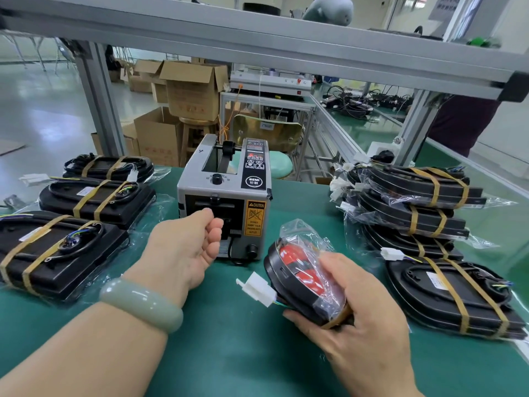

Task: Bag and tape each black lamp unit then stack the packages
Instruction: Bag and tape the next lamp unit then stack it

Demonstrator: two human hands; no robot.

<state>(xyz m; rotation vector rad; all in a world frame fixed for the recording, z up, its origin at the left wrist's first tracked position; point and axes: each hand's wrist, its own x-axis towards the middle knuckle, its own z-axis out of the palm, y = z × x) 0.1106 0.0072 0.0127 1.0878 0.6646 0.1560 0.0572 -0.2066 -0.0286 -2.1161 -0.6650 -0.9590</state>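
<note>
My right hand point(355, 319) grips a black lamp unit with red lenses point(297, 270), wrapped in a clear plastic bag and standing on edge on the green table point(229, 339); one strip of tan tape shows near my fingers. Its white connector point(257, 287) sticks out to the left. My left hand point(186, 247) reaches to the outlet of the grey tape dispenser point(226, 193), fingers curled at the slot; whether tape is between them cannot be seen. Bagged, taped packages lie at the left point(57, 247) and are stacked at the right point(412, 204).
An aluminium frame crosses overhead, with uprights at the back left and back right point(412, 133). Another taped package point(455, 296) lies at the near right. Cardboard boxes point(189, 90), a stool and a chair stand beyond the table's far edge.
</note>
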